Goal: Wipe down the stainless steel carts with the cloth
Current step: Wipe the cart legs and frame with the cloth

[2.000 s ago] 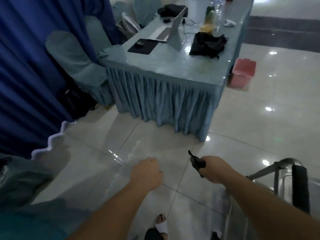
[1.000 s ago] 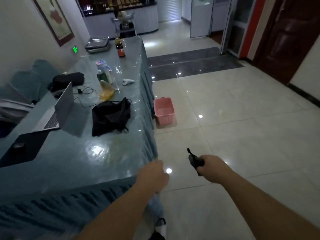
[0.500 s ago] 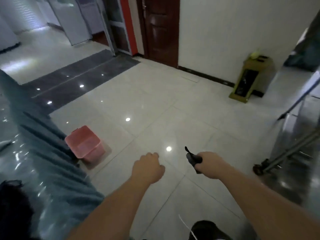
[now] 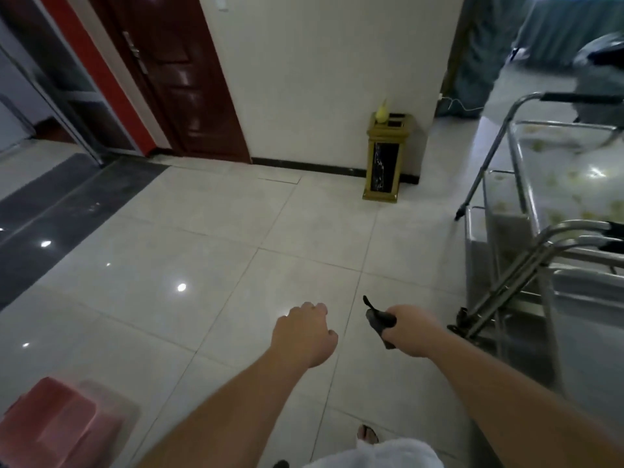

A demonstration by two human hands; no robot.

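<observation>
My right hand is closed around a small dark cloth, whose ends stick out to the left of my fist. My left hand hangs beside it as a loose fist with nothing in it. Both hands are over bare floor tiles. Stainless steel carts stand along the right edge, with shiny tube frames, black handle grips and steel shelves. The nearest cart's angled legs are just right of my right hand, not touching it.
A pink plastic basket sits on the floor at the lower left. A gold and black bin stands against the white wall ahead. A dark wooden door is at the upper left. My foot shows at the bottom.
My view has swung right, from the blue-skirted table past the pink basket to the wall and the carts. Both hands kept their pose, the right still holding the cloth.
</observation>
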